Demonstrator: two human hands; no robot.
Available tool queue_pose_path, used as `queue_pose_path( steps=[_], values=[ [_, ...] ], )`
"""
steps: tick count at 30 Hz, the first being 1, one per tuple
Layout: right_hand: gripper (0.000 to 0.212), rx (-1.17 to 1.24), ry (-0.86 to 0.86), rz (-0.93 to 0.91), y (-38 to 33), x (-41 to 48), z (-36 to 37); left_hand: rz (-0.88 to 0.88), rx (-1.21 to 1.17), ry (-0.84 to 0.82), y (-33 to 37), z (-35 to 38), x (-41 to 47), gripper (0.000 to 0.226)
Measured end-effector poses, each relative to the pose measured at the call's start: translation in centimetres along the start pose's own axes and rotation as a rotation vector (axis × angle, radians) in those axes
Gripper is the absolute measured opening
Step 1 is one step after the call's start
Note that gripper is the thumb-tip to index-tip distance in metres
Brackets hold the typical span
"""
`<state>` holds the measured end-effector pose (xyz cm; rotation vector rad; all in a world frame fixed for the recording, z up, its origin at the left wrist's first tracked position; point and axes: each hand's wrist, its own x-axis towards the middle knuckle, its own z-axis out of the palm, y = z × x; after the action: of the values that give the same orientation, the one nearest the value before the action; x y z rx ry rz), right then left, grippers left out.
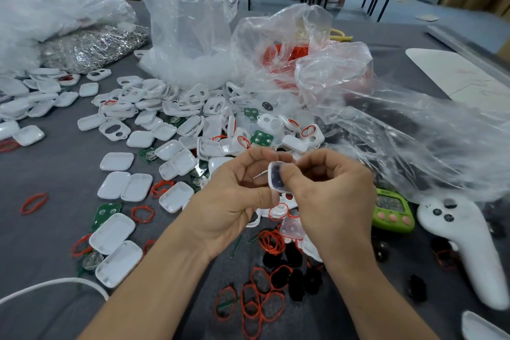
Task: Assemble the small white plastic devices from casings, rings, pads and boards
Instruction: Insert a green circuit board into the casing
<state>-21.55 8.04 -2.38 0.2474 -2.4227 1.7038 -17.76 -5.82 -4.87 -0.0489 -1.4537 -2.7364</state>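
**A:** Where is the casing now?

**B:** The casing point(276, 178) is above the table point(41, 243), between both hands. It stands on its edge, and its open side shows something dark inside.

**A:** How do the hands hold it?

**B:** The left hand point(234, 196) pinches it, thumb below and forefinger above. The right hand point(334, 196) has curled fingers, and its thumb presses on the dark inside.

**A:** What lies around?

**B:** Red rings point(265, 303) and black pads point(296, 284) lie near the wrists. Many white casings point(118, 161) spread to the left, with green boards point(262, 137) among them. At the right, a green timer point(392, 208) lies just beside a white controller point(463, 243). Clear bags point(190, 22) stand behind.
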Motion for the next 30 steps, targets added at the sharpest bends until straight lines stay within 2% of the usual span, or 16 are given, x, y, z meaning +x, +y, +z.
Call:
queue_pose_path(
  steps=[3,6,10,14,17,20,24,26,30],
  values=[
    [0.034,-0.082,0.015,0.011,0.3,0.4,-0.1,0.006,-0.017,0.005,0.0,-0.1,0.1,0.052],
    [0.046,0.016,-0.116,0.161,0.5,1.1,-0.2,0.013,-0.064,-0.014,0.2,-0.4,0.2,0.051],
    [0.024,0.3,-0.279,0.288,1.0,1.9,-0.2,0.03,0.005,-0.014,0.4,-0.6,0.2,0.048],
    [0.021,0.411,-0.195,0.29,1.3,1.9,-0.1,0.007,0.15,0.042,0.4,-0.2,0.0,0.046],
    [0.022,0.334,-0.159,0.216,1.6,1.5,0.3,-0.039,0.293,0.236,0.0,0.5,-0.1,0.03],
    [0.022,0.313,-0.266,0.235,1.7,1.8,0.4,-0.042,0.417,0.355,-0.2,0.6,-0.1,0.021],
    [0.016,0.342,-0.403,0.296,1.7,2.3,-0.4,0.002,0.459,0.427,0.1,0.6,0.0,0.025],
    [0.004,0.256,-0.409,0.228,1.8,2.2,-0.3,0.029,0.498,0.437,0.1,0.6,-0.1,0.028],
    [0.009,0.137,-0.374,0.135,2.0,1.6,0.3,0.043,0.601,0.503,0.0,0.6,-0.2,0.027]
  ],
)
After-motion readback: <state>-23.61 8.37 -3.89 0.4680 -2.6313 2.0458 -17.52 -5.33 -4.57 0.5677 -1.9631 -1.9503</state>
